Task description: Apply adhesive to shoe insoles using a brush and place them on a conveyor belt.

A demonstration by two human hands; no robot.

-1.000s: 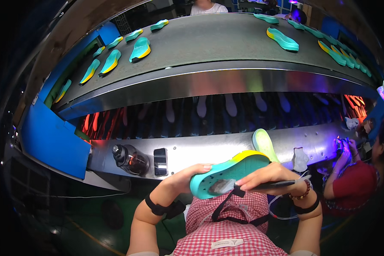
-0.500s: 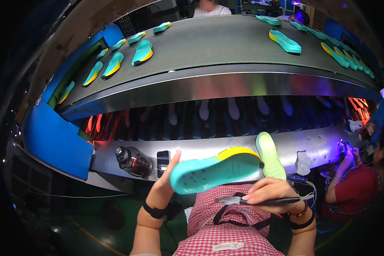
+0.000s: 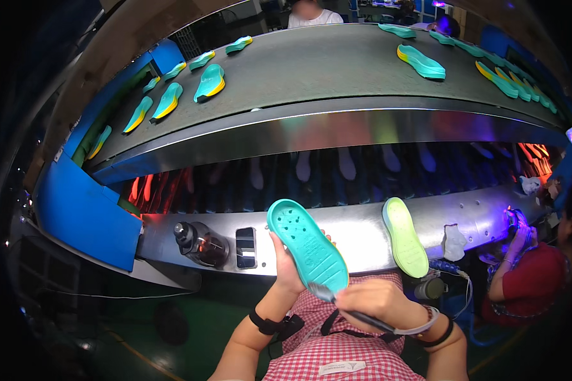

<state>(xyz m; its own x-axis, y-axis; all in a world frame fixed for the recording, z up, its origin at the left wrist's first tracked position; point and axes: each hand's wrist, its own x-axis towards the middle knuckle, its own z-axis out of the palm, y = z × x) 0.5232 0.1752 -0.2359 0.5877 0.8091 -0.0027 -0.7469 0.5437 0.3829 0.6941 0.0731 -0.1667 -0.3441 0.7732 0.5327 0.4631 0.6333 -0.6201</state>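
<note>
My left hand (image 3: pixel 288 272) grips a teal shoe sole (image 3: pixel 308 244) from beneath and along its side. The sole stands tilted with its hollow inner face toward me, showing small dark holes at the far end and ridges nearer me; a strip of yellow edge shows on its right. My right hand (image 3: pixel 376 298) is closed around a dark-handled brush (image 3: pixel 367 320). The brush's bristles meet the sole's near end. A pale green sole (image 3: pixel 405 238) lies on the metal ledge (image 3: pixel 356 219) to the right of the held one.
A dark bottle (image 3: pixel 200 243) and a phone (image 3: pixel 246 247) are on the ledge at left. Crumpled white paper (image 3: pixel 454 242) and a jar (image 3: pixel 429 289) are at right. Several soles lie on the conveyor belt (image 3: pixel 311 70). A co-worker in red (image 3: pixel 531 286) works at right.
My left hand has turned the teal sole from lying sideways to lengthwise, its inner face toward me. My right hand has moved left, bringing the brush to the sole's near end.
</note>
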